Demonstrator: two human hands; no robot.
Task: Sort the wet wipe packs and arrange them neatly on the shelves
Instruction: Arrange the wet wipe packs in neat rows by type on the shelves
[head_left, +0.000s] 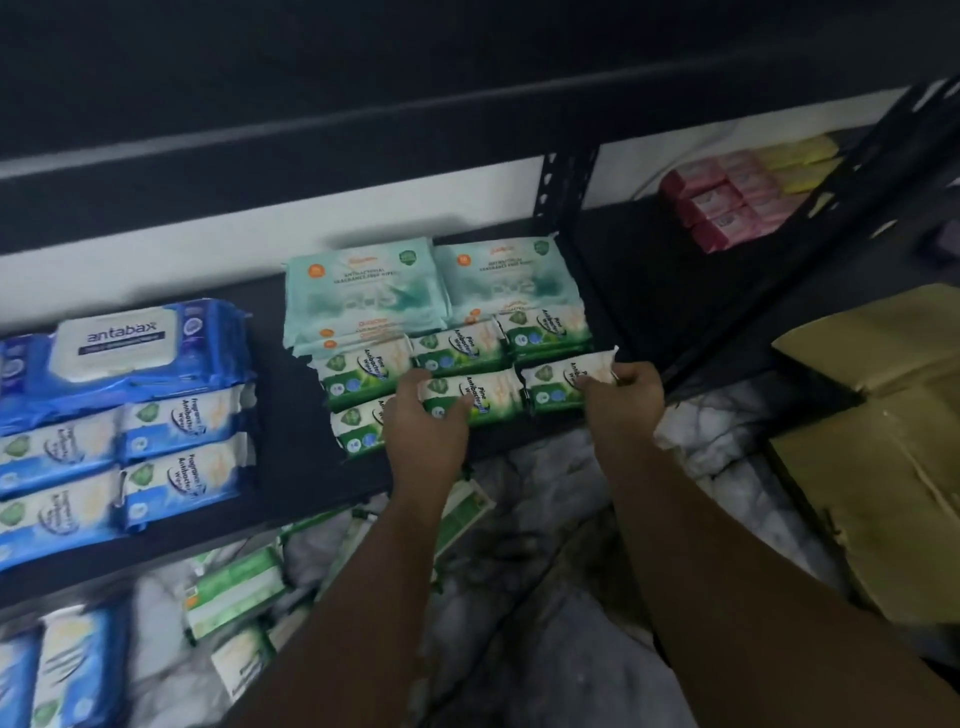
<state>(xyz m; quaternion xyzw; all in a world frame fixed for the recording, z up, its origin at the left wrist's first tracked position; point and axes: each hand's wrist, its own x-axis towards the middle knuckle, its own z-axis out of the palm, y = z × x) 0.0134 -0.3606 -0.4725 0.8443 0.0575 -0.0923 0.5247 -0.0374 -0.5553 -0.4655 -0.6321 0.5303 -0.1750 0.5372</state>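
Green pine wipe packs lie flat in two rows on the black shelf, in front of the teal packs and well apart from the blue packs to the left. The left hand grips the left end of the middle front pack. The right hand pinches the right end of the right front pack. Both hands have curled fingers.

Step judged in hand: squaring the front row. The next move calls for closing the gaps and setting the edges flush, then fetching from the loose green packs on the floor below.
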